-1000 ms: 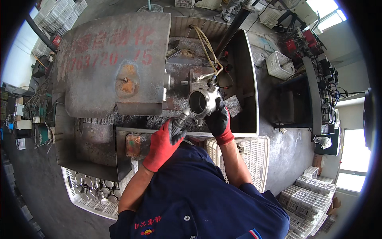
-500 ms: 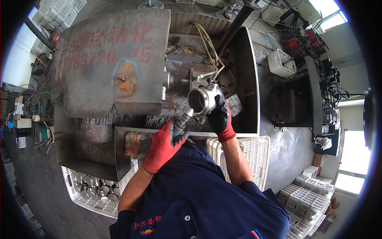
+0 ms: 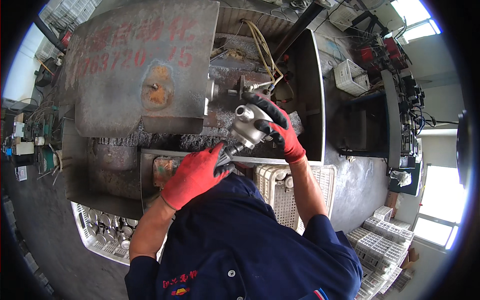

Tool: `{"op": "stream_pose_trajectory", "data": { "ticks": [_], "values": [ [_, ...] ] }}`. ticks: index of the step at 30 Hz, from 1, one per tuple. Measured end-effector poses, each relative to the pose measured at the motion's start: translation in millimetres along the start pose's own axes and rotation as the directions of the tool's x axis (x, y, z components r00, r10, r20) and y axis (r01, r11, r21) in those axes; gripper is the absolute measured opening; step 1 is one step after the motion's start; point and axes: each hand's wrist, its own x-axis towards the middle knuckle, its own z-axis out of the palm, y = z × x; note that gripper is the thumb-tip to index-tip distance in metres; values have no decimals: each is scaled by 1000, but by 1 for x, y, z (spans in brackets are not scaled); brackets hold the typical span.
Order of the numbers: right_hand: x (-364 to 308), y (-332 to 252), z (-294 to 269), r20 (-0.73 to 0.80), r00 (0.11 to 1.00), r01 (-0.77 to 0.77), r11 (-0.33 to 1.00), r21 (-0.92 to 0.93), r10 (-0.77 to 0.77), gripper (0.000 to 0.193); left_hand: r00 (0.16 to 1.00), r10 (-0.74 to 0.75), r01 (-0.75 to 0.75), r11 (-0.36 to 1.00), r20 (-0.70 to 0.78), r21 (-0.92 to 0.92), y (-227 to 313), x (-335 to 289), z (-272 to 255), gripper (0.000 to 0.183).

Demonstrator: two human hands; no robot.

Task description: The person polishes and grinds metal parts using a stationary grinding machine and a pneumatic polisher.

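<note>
Both hands wear red gloves with black palms and fingers. My right hand is wrapped round the far right side of a silvery metal valve body, a round casting with a short pipe port turned up. My left hand closes on a grey, stepped plug-like metal piece. Its tip meets the small port at the valve body's near left end; whether it sits inside I cannot tell. Both parts are held above the front edge of the metal machine tray.
A grey steel hood covers the machine's left side. Behind my hands are a fixture, yellowish hoses and metal chips. White crates stand below, one with several round metal parts, another beside my right forearm.
My right hand has turned the valve body, so its wide opening no longer faces me. My left hand has brought the plug-like piece against the small port.
</note>
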Motion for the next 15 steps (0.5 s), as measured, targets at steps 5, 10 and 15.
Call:
{"op": "stream_pose_trajectory", "data": {
  "ticks": [5, 10, 15],
  "values": [
    [-22, 24, 8, 6, 999, 33, 994, -107, -32, 75, 993, -6, 4, 1000, 120, 17, -7, 3, 15, 67],
    [-86, 62, 29, -437, 899, 99, 980, 173, -14, 72, 965, 131, -160, 981, -226, -112, -39, -33, 49, 72],
    [-238, 101, 32, -779, 587, -207, 890, -407, -220, 46, 994, -64, 91, 943, 92, -320, -60, -77, 69, 64]
  ]
}}
